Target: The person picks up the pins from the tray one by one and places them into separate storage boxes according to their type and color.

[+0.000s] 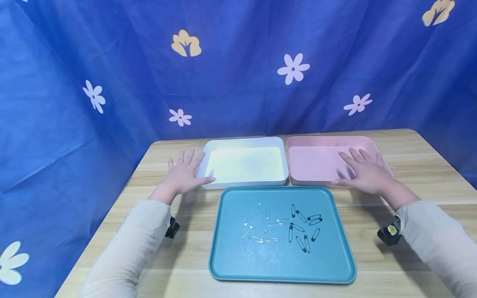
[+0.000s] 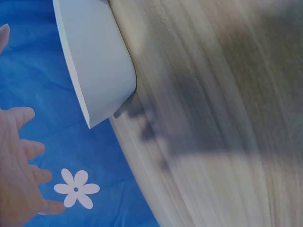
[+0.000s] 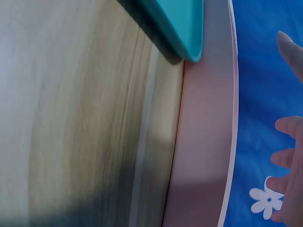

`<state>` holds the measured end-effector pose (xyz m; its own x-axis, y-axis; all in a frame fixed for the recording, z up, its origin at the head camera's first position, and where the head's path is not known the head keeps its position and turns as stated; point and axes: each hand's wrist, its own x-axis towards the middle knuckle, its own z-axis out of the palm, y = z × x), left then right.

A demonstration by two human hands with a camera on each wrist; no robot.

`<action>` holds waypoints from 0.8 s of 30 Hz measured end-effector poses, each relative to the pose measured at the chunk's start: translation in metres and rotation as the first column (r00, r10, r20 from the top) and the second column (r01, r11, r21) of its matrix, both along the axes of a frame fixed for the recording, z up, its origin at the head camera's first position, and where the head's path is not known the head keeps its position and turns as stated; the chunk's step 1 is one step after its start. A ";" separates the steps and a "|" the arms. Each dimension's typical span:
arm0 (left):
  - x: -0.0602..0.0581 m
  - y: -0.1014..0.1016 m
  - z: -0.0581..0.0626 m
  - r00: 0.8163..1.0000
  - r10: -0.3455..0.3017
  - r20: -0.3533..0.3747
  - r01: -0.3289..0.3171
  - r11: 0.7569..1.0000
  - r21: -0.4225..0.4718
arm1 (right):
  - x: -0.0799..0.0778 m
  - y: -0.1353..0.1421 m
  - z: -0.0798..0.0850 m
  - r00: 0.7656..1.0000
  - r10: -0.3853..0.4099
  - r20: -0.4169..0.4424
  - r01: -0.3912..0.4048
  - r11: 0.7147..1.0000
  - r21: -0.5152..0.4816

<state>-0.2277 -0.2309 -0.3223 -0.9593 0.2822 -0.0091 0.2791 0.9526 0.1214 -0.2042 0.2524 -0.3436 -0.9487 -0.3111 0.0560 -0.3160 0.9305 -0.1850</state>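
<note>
My left hand (image 1: pixel 185 174) hovers with spread fingers at the left end of a white tray (image 1: pixel 244 184), holding nothing. Over the right part of a pink tray (image 1: pixel 309 165) is my right hand (image 1: pixel 367 174), its fingers also spread and nothing in them. In front of both stands a teal tray (image 1: pixel 283 265). Silver safety pins (image 1: pixel 271 239) lie scattered in its left half, and black safety pins (image 1: pixel 315 234) in its right half. The left wrist view shows the white tray's wall (image 2: pixel 97 61); the right wrist view shows the pink tray's wall (image 3: pixel 203 127).
The trays stand on a light wooden table (image 1: pixel 186 265). A blue curtain (image 1: pixel 231 82) with flower prints hangs right behind its back edge. The white and pink trays sit side by side, and the teal tray lies close against their front.
</note>
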 end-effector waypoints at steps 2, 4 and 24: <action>0.001 0.001 0.001 1.000 -0.003 0.002 0.003 1.000 0.001 | 0.002 -0.004 0.000 1.000 0.010 -0.001 -0.010 1.000 0.007; 0.002 0.003 0.001 1.000 -0.002 0.008 0.002 1.000 0.002 | 0.004 -0.007 0.000 1.000 0.021 0.000 -0.021 1.000 -0.001; 0.004 0.010 -0.007 0.998 -0.061 0.012 0.061 0.998 -0.033 | 0.029 -0.035 -0.012 0.985 0.173 -0.010 -0.173 0.985 -0.028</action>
